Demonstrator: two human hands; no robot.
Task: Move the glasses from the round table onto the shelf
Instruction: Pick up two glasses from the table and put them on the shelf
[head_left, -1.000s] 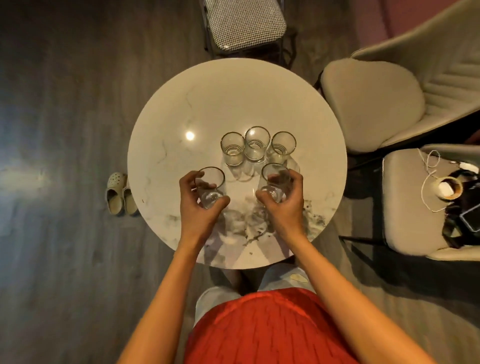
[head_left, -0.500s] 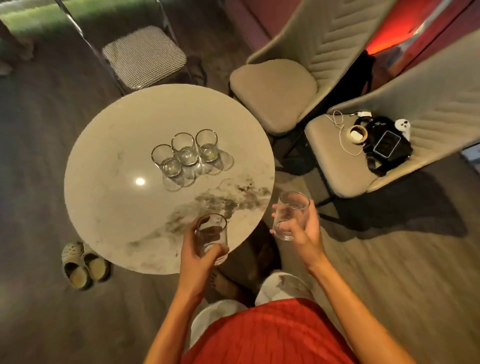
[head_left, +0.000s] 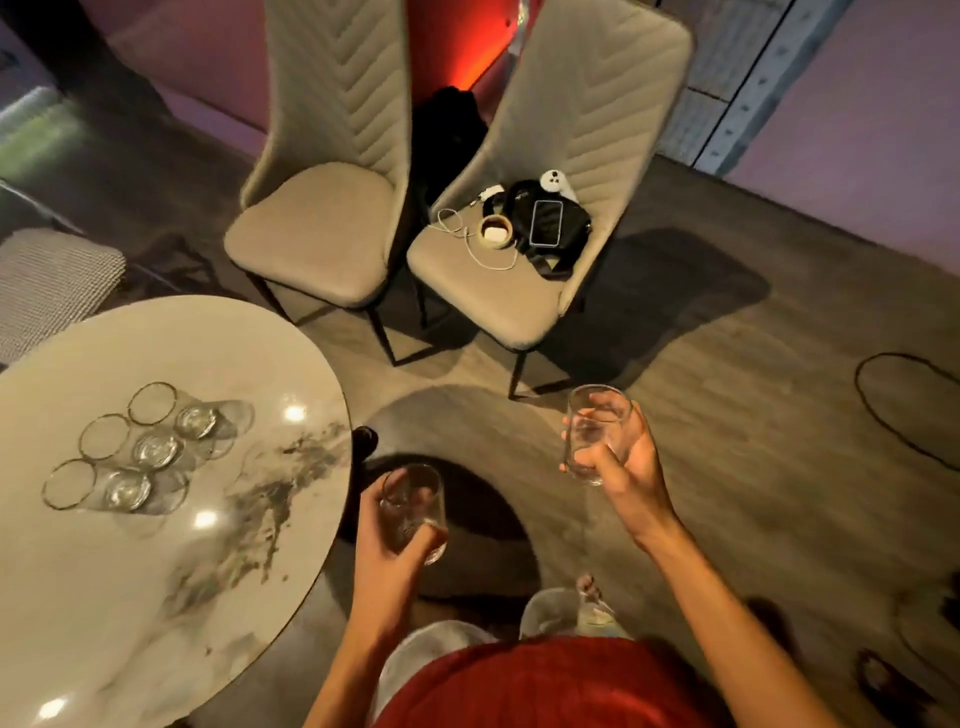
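My left hand (head_left: 387, 545) grips a clear glass (head_left: 415, 506) just off the right edge of the round marble table (head_left: 156, 597). My right hand (head_left: 626, 475) holds a second clear glass (head_left: 595, 431) higher and further right, over the wooden floor. Three more gold-rimmed glasses (head_left: 150, 436) stand in a diagonal row on the table at the left. No shelf is in view.
Two beige high-backed chairs (head_left: 322, 223) stand ahead; the right one (head_left: 498, 280) carries a phone, a black bag, a cable and a small cup. A checked stool (head_left: 47, 280) sits at the far left. A dark cable loop (head_left: 904, 405) lies on the floor at right.
Both hands lifted a glass each off the table and carried them to the right, clear of its edge. My view has turned right, so the table now lies at the left.
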